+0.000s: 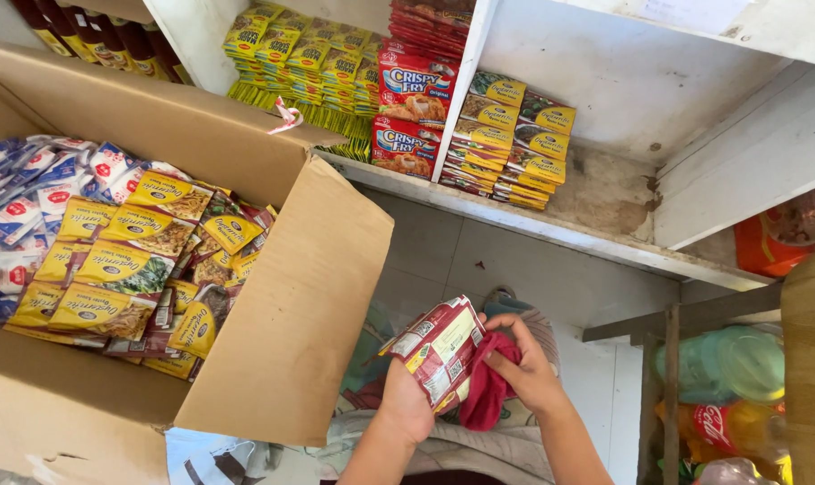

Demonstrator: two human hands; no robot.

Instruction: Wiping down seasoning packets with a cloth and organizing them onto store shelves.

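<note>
My left hand (404, 406) grips a small stack of flat red and yellow sachets (438, 346), held tilted in front of me. My right hand (522, 366) presses a dark red cloth (487, 392) against the back of that stack. Both hands are low in the view, to the right of a large open cardboard box (291, 314). The box holds several yellow sachets (124, 265) and white and blue packets (26, 202).
A white shelf (551, 229) above carries stacked yellow sachets (506, 139), red boxes (412, 108) and yellow-green packets (304, 58). Dark bottles (97, 36) stand at top left. A wooden frame (668, 377) with plastic bottles (726, 395) is at right.
</note>
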